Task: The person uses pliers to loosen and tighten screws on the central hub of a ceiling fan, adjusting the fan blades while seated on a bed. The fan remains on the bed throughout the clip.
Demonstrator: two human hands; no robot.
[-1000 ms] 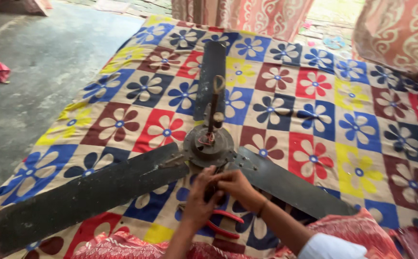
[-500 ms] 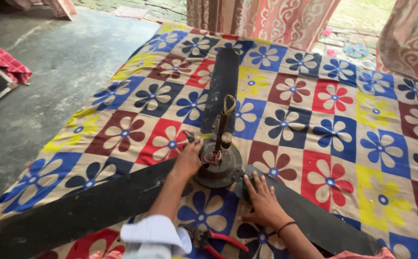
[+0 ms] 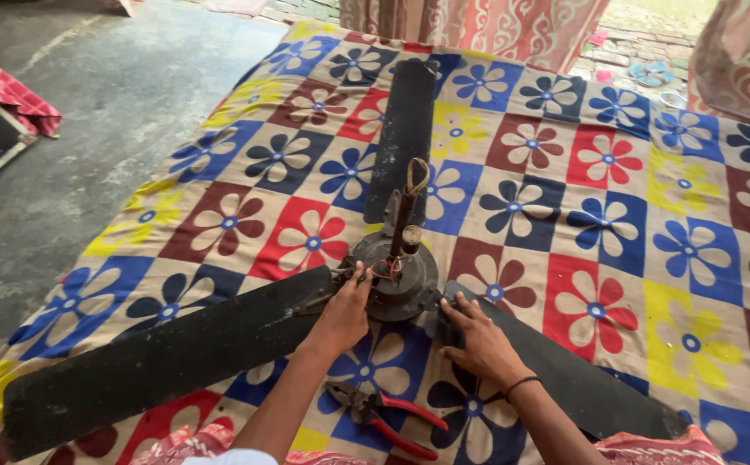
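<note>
A dark ceiling fan lies on a flowered cloth (image 3: 564,172), its round motor hub (image 3: 402,280) in the middle with an upright rod (image 3: 407,207) and red wires at its base. Three black blades spread out: one to the far side (image 3: 405,129), one to the left (image 3: 159,362), one to the right (image 3: 564,370). My left hand (image 3: 340,314) rests against the hub's left side where the left blade joins. My right hand (image 3: 474,340) lies flat on the root of the right blade, fingers spread. Red-handled pliers (image 3: 383,418) lie on the cloth between my forearms.
Bare concrete floor (image 3: 90,129) runs along the left of the cloth. A red cloth over a dark board (image 3: 0,112) sits at the far left. Patterned curtains (image 3: 495,30) hang at the back, with sandals (image 3: 650,73) beyond them.
Both hands left the pliers area below the hub: the left moved up to the hub's left side, the right onto the right blade. The camera has shifted and now sees more of the fan.
</note>
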